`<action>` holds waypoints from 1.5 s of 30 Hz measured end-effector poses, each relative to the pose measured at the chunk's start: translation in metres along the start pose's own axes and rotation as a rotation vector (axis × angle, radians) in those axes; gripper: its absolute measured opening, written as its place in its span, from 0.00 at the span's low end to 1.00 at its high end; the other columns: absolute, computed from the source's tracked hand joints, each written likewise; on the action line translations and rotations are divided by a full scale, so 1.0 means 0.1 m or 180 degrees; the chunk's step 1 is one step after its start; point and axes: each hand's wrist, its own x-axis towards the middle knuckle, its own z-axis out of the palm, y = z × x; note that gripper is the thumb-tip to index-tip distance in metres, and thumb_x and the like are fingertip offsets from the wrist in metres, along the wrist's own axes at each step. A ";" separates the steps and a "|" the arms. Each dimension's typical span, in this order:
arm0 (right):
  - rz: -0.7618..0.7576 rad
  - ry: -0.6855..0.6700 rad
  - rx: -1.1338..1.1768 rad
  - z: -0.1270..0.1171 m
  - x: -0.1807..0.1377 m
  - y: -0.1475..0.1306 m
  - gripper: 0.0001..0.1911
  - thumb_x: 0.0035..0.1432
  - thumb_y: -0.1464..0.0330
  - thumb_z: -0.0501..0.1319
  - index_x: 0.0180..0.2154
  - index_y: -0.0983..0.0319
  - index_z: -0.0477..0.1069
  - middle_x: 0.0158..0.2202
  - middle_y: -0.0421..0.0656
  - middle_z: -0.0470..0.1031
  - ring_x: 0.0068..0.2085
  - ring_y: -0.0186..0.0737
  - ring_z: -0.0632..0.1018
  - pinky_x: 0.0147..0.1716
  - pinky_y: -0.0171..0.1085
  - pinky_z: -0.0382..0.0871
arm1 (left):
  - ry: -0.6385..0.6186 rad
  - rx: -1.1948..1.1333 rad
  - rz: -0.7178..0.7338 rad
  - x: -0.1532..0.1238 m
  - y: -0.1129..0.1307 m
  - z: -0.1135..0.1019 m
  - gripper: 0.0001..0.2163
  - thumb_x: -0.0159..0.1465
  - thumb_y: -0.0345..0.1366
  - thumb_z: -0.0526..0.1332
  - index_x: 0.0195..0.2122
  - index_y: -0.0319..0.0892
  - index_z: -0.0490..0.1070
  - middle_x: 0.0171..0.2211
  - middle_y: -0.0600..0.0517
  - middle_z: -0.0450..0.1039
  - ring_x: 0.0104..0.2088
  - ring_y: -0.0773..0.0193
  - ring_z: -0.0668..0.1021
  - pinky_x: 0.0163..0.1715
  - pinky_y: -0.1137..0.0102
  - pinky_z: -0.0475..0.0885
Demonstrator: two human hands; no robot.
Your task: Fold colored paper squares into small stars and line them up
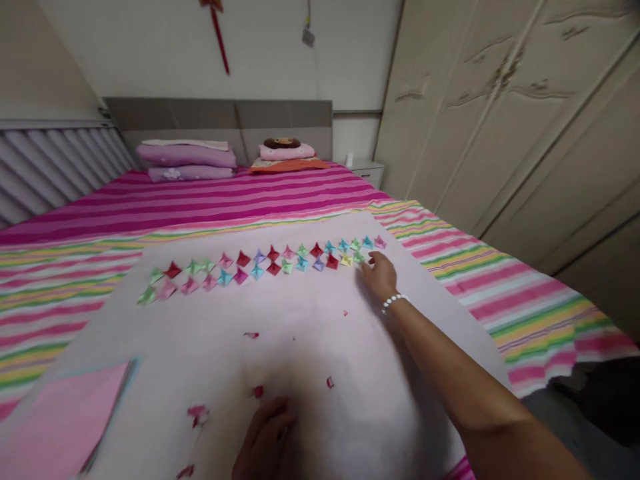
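My right hand (pixel 381 275), with a white bead bracelet (pixel 395 303), reaches to the right end of the lower row. Its thumb and fingers are closed at a small light-green folded paper piece (pixel 359 257). Two rows of such pieces, in red, pink, green, blue, purple and yellow, run across a large white sheet (pixel 310 317); a red folded piece (pixel 332 261) lies in the lower row and a pink folded piece (pixel 380 242) ends the upper row. Low in the view, my left hand (pixel 265 440) rests in shadow with curled fingers; whether they hold anything is hidden.
Red and pink paper scraps (pixel 198 415) lie scattered over the sheet. A stack of pink paper (pixel 75 417) sits at the lower left. Under the sheet is a striped bedspread (pixel 465 280). Folded bedding (pixel 187 157) stands by the headboard, and a wardrobe (pixel 500 113) rises at the right.
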 end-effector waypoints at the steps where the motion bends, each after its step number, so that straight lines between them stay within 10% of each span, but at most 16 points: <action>1: -0.0083 -0.0041 0.0112 -0.03 -0.11 -0.03 0.16 0.54 0.70 0.57 0.45 0.65 0.71 0.37 0.50 0.76 0.32 0.44 0.74 0.32 0.41 0.65 | -0.0060 -0.0049 -0.0049 0.00 0.05 -0.06 0.08 0.62 0.38 0.57 0.34 0.47 0.76 0.41 0.47 0.77 0.40 0.57 0.80 0.38 0.64 0.78; 6: -0.0609 -0.0614 0.0812 -0.12 -0.97 -0.30 0.12 0.56 0.65 0.57 0.40 0.62 0.72 0.36 0.48 0.75 0.28 0.40 0.73 0.29 0.40 0.68 | -0.0381 -0.0198 -0.0089 -0.03 0.26 -0.34 0.07 0.61 0.30 0.57 0.35 0.44 0.76 0.40 0.46 0.77 0.39 0.60 0.80 0.38 0.67 0.78; 15: -0.1664 -0.0923 0.1129 -0.04 -2.31 -0.80 0.11 0.61 0.64 0.56 0.40 0.62 0.73 0.41 0.51 0.76 0.44 0.49 0.74 0.44 0.49 0.69 | 0.0445 0.0123 -0.0454 0.09 -0.06 -1.04 0.08 0.59 0.32 0.57 0.37 0.43 0.74 0.37 0.49 0.78 0.38 0.61 0.79 0.39 0.68 0.75; 25: -0.1978 -0.0684 0.0485 0.35 -2.44 -0.82 0.18 0.63 0.62 0.51 0.44 0.65 0.73 0.49 0.56 0.74 0.50 0.54 0.72 0.47 0.53 0.65 | 0.1124 0.0910 -0.1251 0.57 -0.98 -1.89 0.11 0.58 0.38 0.57 0.38 0.38 0.73 0.40 0.42 0.77 0.41 0.54 0.78 0.44 0.59 0.73; 34: -0.2024 -0.0548 0.0344 0.39 -2.48 -0.76 0.17 0.63 0.61 0.52 0.44 0.63 0.73 0.48 0.54 0.75 0.49 0.53 0.73 0.46 0.51 0.65 | 0.0802 0.1642 -0.1584 0.83 -1.08 -1.72 0.28 0.52 0.45 0.67 0.51 0.36 0.67 0.56 0.34 0.66 0.60 0.42 0.64 0.56 0.51 0.60; 45: -0.2196 -0.0363 0.0155 0.38 -2.51 -0.77 0.20 0.65 0.61 0.49 0.44 0.67 0.73 0.47 0.56 0.76 0.48 0.54 0.74 0.45 0.50 0.66 | 0.0575 0.1851 -0.1867 0.81 -1.10 -1.74 0.26 0.56 0.46 0.63 0.52 0.36 0.66 0.56 0.38 0.68 0.57 0.48 0.69 0.55 0.58 0.64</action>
